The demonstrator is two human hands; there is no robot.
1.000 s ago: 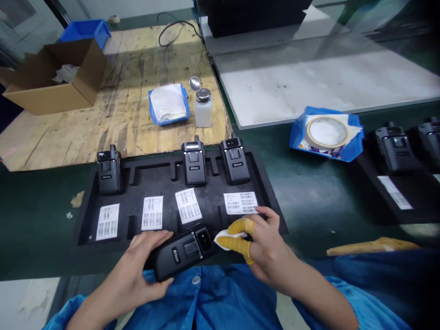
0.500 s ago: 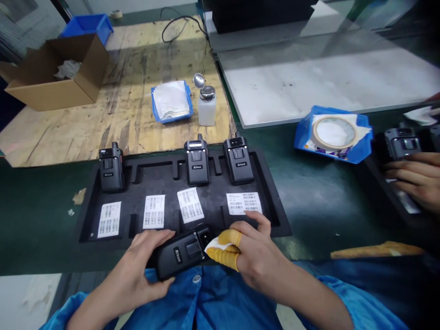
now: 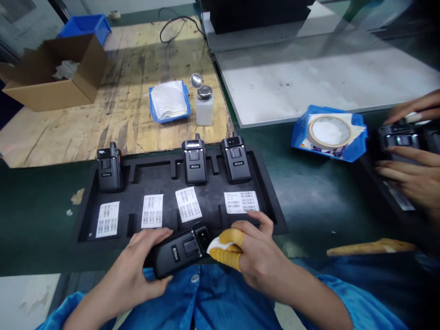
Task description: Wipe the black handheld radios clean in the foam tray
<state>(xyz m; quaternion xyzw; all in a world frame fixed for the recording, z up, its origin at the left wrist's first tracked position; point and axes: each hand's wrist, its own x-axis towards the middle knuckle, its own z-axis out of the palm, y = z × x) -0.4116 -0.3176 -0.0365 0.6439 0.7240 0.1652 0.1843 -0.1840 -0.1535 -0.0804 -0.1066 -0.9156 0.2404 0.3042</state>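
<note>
My left hand (image 3: 142, 263) is wrapped around a black two-way radio (image 3: 174, 253) marked "Riton", tilted with its top to the right over the tray's near edge. My right hand (image 3: 252, 247), with yellow finger cots on thumb and forefinger, pinches a folded white wipe (image 3: 213, 245) just beside the radio's top end. Beyond them lies a black tray (image 3: 151, 176). Three more radios stand along its far side: a left one (image 3: 110, 168), a middle one (image 3: 194, 162) and a right one (image 3: 236, 160). Several white barcode labels (image 3: 188, 204) lie in its near half.
Behind the tray are a blue bin of white wipes (image 3: 170, 101) and a pump bottle (image 3: 205, 110) with its lid up. Right of them sits a blue bin (image 3: 355, 142) holding a tape roll (image 3: 330, 132). A co-worker's hands (image 3: 412, 169) handle another radio at far right. A cardboard box (image 3: 58, 94) stands far left.
My right hand with the wipe has drawn slightly away from the radio's top end. The co-worker's second hand has come into view at the right. The view has shifted slightly.
</note>
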